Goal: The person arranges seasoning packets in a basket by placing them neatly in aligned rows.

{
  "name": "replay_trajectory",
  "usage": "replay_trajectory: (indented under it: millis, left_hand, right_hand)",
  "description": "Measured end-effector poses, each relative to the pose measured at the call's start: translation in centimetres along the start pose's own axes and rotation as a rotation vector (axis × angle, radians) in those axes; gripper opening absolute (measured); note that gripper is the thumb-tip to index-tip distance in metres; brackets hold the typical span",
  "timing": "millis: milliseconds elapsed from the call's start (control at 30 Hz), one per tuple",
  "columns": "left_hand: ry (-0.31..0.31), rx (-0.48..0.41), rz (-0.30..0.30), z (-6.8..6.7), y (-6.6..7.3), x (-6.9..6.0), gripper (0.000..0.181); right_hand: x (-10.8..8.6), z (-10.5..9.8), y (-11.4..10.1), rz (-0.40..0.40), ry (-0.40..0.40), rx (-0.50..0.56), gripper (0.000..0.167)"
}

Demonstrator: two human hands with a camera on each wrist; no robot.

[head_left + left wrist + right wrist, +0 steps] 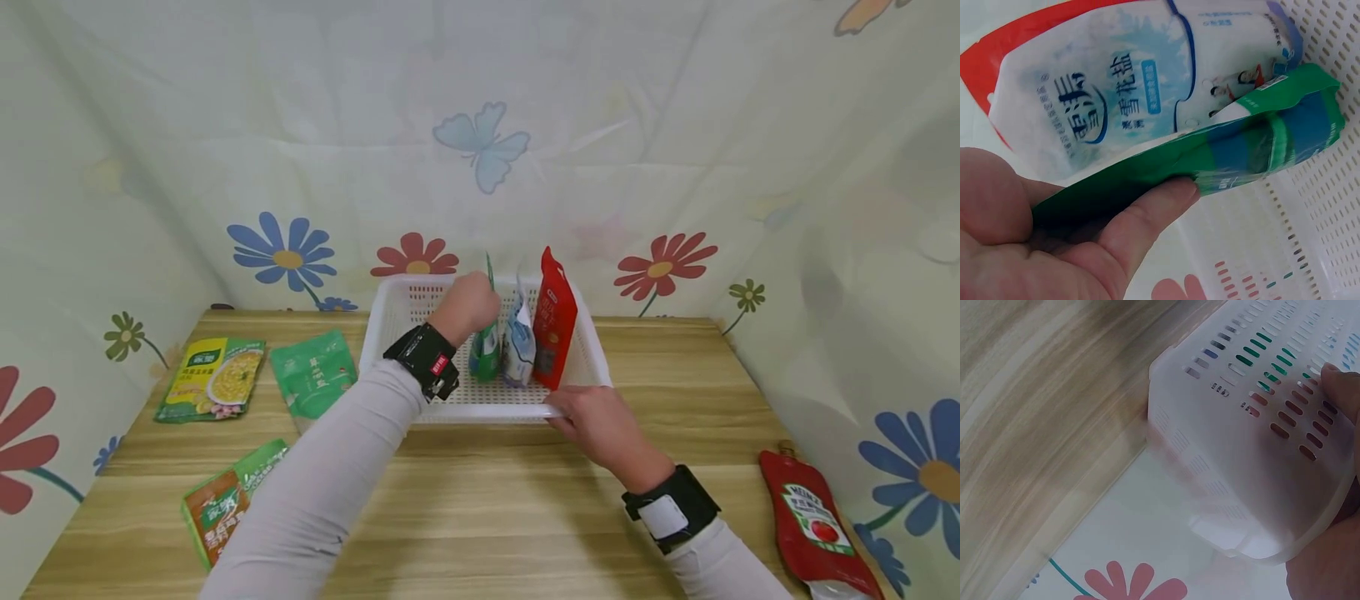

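Flowered curtain [480, 225] closes off the back and both sides, and the wood-grain table [487, 517] spreads out in front of me. Near the back edge sits the white basket [487, 412]; its perforated wall is light, so I judge that a hard tug on the front rim could tip or drag it and upset what stands inside.

Four packs lie outside it: the red Heinz pouch [813, 517] far to the right, and on the left the yellow packet [213, 379], the green pouch [315, 371] and the brown packet [221, 504]. My left sleeve [330, 492] passes over those last two, so a low forearm might sweep them out of place.

Inside, the tall red bag [555, 325] stands at the right with a slight tilt. Next comes the soft white salt bag [519, 346], then the green packet [486, 354], upright on the basket floor. These limp packs probably lean easily; a sideways push could topple the row.

My right hand [603, 425] is clamped on the front rim near the right corner. My left hand [471, 307] pinches the green packet's upper part, one finger [1163, 203] flat along its face. Releasing it unsupported could let it slump, or a snagged fingertip could pull it up.
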State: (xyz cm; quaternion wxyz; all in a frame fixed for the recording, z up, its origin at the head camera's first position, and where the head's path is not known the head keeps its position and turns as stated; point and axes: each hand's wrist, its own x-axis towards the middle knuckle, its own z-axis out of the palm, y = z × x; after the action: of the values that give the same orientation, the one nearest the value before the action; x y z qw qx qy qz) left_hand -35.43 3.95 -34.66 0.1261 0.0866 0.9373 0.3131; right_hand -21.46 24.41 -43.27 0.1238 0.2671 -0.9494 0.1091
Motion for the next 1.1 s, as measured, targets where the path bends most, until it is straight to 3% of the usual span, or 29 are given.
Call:
replay_trajectory:
  millis: [300,600,867,1100]
  left_hand:
    - [-0.004,-0.036,0.000,1.2,0.1,-0.8,0.022]
    - [0.051,-0.030,0.033,2.6,0.3,-2.0,0.027]
    - [0.019,-0.055,-0.007,2.8,0.5,-2.5,0.026]
    - [0.012,-0.053,0.028,2.9,0.3,-2.6,0.026]
  right_hand:
    - [0.1,-0.1,-0.1,0.004,0.001,-0.010,0.024]
    - [0.1,0.0,-0.2,0.011,-0.002,-0.020,0.024]
    - [0.1,0.1,-0.2,0.010,0.013,-0.023,0.023]
    - [0.0,0.1,-0.2,0.014,0.010,-0.020,0.023]
